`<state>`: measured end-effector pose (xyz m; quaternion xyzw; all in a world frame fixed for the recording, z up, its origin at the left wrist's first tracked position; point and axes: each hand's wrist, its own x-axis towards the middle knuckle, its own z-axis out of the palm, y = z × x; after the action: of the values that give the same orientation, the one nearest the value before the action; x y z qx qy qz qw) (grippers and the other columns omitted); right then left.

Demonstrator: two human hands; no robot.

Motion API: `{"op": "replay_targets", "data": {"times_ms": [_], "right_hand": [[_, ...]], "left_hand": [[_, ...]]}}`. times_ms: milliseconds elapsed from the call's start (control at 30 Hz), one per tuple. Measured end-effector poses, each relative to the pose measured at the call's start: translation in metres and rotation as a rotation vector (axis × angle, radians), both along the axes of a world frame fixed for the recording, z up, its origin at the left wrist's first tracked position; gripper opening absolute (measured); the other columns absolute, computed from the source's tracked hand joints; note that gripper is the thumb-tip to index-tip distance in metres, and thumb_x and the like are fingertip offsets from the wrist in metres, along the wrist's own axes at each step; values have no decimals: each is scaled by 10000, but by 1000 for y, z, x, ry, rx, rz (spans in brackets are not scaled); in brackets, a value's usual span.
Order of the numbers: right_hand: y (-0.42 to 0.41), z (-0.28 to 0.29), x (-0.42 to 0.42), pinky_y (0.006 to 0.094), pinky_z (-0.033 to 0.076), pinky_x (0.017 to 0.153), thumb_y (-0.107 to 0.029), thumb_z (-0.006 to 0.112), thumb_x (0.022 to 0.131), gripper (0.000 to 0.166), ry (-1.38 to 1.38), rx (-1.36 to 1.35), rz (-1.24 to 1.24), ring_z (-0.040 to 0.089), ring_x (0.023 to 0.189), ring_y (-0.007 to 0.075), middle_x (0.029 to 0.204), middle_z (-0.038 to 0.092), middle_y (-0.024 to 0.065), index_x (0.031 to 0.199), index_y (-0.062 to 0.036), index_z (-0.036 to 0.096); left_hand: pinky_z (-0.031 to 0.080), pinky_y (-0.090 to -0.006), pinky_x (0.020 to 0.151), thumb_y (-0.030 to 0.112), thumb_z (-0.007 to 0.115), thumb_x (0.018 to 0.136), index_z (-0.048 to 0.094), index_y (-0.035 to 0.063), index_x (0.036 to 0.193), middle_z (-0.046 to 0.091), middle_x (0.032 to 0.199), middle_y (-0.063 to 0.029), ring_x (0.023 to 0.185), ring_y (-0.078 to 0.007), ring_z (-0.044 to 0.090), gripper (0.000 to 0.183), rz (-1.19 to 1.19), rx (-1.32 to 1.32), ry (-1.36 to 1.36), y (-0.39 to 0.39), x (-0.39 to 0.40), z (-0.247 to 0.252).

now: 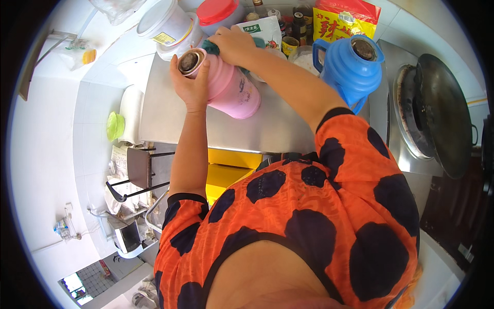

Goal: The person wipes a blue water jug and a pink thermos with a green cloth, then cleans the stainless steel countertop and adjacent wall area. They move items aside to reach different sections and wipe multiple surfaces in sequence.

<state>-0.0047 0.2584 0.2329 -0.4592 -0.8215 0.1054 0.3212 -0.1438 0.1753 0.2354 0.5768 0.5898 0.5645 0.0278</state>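
A pink plastic thermos flask with a corked mouth stands tilted in view on the stainless steel counter. Around its neck my left hand has its thumb and fingers closed. At the far side of the flask, my right hand grips a dark green cloth near the upper body; part of the cloth is hidden behind the hand and wrist. To the right is a blue thermos flask, also corked, which neither hand touches.
White tubs, a red-lidded container, bottles and a red and yellow food packet line the back. At right, a dark wok leans by the stove. A brown stool stands lower left.
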Motion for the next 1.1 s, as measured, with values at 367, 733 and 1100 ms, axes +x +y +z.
{"op": "replay_targets", "data": {"times_ms": [367, 733, 1100], "right_hand": [[-108, -6, 14, 389, 509, 762, -101, 629, 740, 322, 235, 276, 21, 527, 976, 279, 1106, 552, 21, 1030, -230, 680], [-39, 5, 14, 429, 490, 845, -107, 565, 765, 376, 281, -71, 59, 554, 1023, 310, 1132, 576, 47, 1100, -244, 665], [58, 42, -30, 396, 466, 879, -196, 588, 810, 340, -51, -288, 461, 596, 1062, 312, 1150, 637, 139, 1143, -171, 651]], "left_hand": [[424, -384, 954, 539, 510, 896, 339, -67, 1367, 500, 1266, -237, 1126, -342, 540, 787, -88, 66, -10, 0, -9, -8], [423, -382, 957, 521, 588, 863, 343, -77, 1359, 509, 1247, -233, 1122, -312, 542, 814, -90, 73, -31, 0, -9, -5], [353, -413, 1023, 366, 651, 844, 339, -80, 1356, 465, 1291, -243, 1193, -349, 477, 747, -66, 51, -74, -5, 0, -3]]}}
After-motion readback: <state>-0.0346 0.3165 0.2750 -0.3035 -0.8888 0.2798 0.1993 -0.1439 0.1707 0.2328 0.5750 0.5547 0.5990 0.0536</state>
